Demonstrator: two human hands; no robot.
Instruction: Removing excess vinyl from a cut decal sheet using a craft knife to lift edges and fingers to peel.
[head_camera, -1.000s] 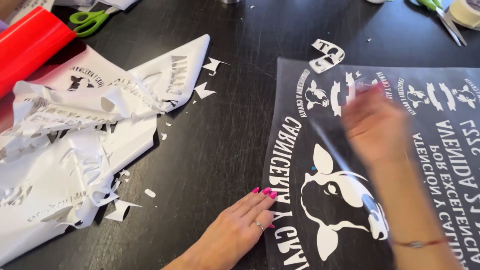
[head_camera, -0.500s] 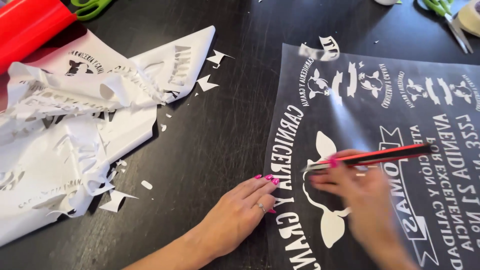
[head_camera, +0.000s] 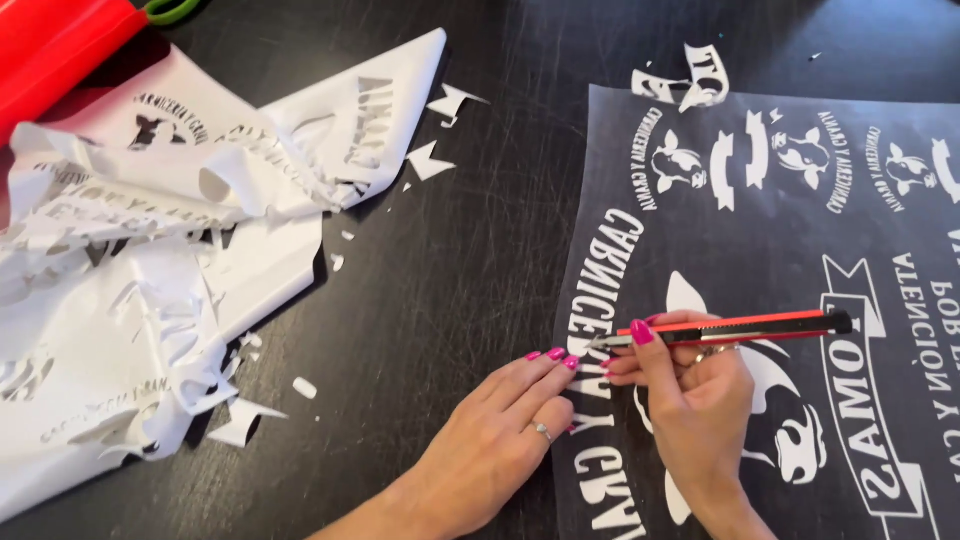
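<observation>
Transparent sheet (head_camera: 770, 250) with white cut lettering and animal emblems, flat on dark worktop (head_camera: 480, 250), right of centre. Right hand (head_camera: 700, 400) closed round red utility knife (head_camera: 740, 327), blade tip at sheet's left-edge lettering. Left hand (head_camera: 500, 440) flat, fingers together, pressing sheet edge. Crumpled white waste backing (head_camera: 170, 270) well apart, left. Versus 0.5 s ago: knife held lower, nearer left fingertips; left hand unchanged.

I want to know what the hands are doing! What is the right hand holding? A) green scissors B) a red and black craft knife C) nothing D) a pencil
B: the right hand grips a red and black craft knife, its tip lying by the left hand's fingertips on the dark sheet with white shapes.
</observation>
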